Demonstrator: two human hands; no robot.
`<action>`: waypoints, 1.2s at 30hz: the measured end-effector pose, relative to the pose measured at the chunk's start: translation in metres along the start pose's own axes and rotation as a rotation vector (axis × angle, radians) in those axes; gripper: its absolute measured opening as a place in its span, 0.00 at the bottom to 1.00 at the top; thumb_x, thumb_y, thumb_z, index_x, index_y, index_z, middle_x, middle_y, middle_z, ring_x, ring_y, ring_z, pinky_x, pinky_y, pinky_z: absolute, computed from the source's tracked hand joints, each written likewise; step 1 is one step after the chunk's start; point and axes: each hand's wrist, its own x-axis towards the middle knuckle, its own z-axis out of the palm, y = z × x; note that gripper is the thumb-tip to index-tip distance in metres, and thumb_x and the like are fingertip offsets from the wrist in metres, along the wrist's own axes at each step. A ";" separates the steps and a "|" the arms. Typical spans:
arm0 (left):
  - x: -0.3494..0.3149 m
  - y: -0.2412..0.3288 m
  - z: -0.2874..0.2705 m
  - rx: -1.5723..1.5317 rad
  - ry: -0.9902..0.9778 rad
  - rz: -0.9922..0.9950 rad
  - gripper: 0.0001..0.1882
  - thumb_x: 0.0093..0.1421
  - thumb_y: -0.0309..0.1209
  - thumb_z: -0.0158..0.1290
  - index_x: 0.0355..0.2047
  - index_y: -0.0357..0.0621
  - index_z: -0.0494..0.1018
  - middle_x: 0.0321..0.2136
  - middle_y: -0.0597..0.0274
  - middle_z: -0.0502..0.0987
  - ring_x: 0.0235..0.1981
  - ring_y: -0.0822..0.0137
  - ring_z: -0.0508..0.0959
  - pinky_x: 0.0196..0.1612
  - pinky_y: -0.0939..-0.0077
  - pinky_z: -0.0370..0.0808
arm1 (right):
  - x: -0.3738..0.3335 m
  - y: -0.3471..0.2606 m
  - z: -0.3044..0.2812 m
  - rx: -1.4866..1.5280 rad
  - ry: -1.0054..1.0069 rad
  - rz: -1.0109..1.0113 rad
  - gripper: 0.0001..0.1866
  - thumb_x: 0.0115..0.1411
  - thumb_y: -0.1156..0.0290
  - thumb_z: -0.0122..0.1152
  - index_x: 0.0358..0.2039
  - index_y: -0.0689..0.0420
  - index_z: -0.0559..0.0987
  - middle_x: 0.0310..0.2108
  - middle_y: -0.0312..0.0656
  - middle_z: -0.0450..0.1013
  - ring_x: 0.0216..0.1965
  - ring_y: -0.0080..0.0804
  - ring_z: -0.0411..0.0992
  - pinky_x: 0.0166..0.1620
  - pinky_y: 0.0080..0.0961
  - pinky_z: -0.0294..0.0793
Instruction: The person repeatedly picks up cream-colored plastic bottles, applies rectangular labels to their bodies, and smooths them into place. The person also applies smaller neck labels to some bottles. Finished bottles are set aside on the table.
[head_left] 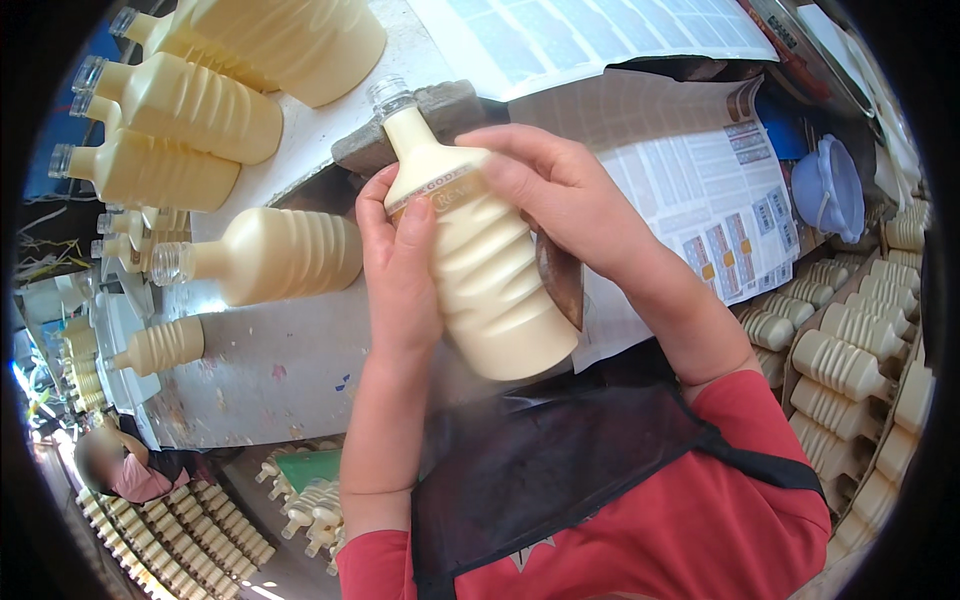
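Observation:
Between my two hands is a cream-coloured bottle (500, 290) with a ribbed body and a clear glass neck, tilted with its neck away from me. My left hand (400, 250) grips its left shoulder, thumb lying on a narrow clear printed label (445, 190) there. My right hand (545, 185) holds the right shoulder, with the thumb at the other end of that label. A grey block (460, 105) sits behind the bottle's neck. Under my right hand a brown curved piece (558, 275) shows, partly hidden by the bottle. Another cream bottle (290, 255) lies just left of my left hand.
Several cream bottles (200, 105) stand at the table's far left. Printed label sheets (640, 140) cover the right side. A lilac bucket (828, 185) is beyond them. Rows of bottles (850, 365) fill the right; more rows (180, 540) lie lower left, near another person (140, 475).

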 end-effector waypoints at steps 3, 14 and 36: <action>-0.001 0.000 0.000 -0.016 -0.007 -0.007 0.27 0.72 0.35 0.51 0.65 0.38 0.57 0.55 0.51 0.71 0.53 0.67 0.73 0.58 0.71 0.72 | 0.002 0.005 0.000 -0.070 0.014 -0.025 0.19 0.68 0.62 0.63 0.52 0.62 0.79 0.29 0.33 0.75 0.32 0.17 0.71 0.37 0.20 0.72; 0.000 0.000 0.000 -0.034 -0.006 -0.011 0.26 0.72 0.34 0.50 0.64 0.38 0.57 0.54 0.51 0.71 0.52 0.68 0.74 0.57 0.72 0.73 | 0.001 0.000 0.002 -0.122 0.029 -0.038 0.19 0.68 0.63 0.61 0.52 0.63 0.79 0.29 0.34 0.76 0.32 0.17 0.71 0.37 0.21 0.71; -0.008 0.016 -0.014 0.003 -0.023 0.006 0.30 0.78 0.48 0.39 0.68 0.37 0.58 0.59 0.55 0.71 0.56 0.68 0.73 0.60 0.71 0.71 | 0.002 -0.004 -0.004 -0.173 -0.023 0.002 0.22 0.71 0.60 0.60 0.58 0.62 0.78 0.46 0.37 0.79 0.46 0.20 0.74 0.51 0.20 0.74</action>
